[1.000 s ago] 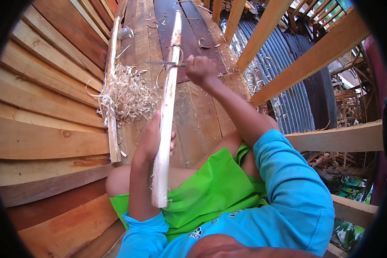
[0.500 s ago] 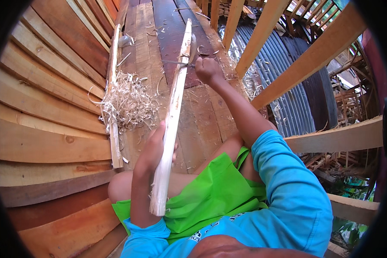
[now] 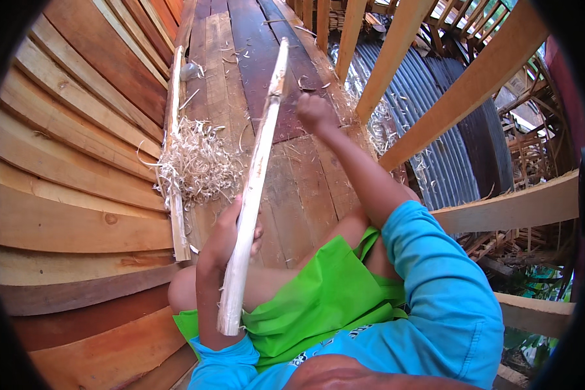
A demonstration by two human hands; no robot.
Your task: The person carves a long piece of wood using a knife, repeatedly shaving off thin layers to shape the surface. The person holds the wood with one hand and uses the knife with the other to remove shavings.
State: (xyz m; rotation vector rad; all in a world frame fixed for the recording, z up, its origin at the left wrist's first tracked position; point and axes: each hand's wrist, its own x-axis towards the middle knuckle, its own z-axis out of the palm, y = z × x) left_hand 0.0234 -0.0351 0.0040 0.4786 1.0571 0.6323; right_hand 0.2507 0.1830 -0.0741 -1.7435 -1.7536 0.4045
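One long pale wooden stick [image 3: 253, 188] ran from the person's lap up over the plank floor [image 3: 305, 188], held near its lower part by the left hand [image 3: 231, 231], whose grip was wrapped shut around it, while the right hand [image 3: 315, 112] was clenched in a fist just beside the stick's upper end; whether it held a tool could not be told. Compared with half a second earlier, the stick's far tip stood higher and the right hand sat further along it. A second, thinner stick [image 3: 174, 149] lay on the floor to the left, with one heap of curled shavings [image 3: 198, 166] against it.
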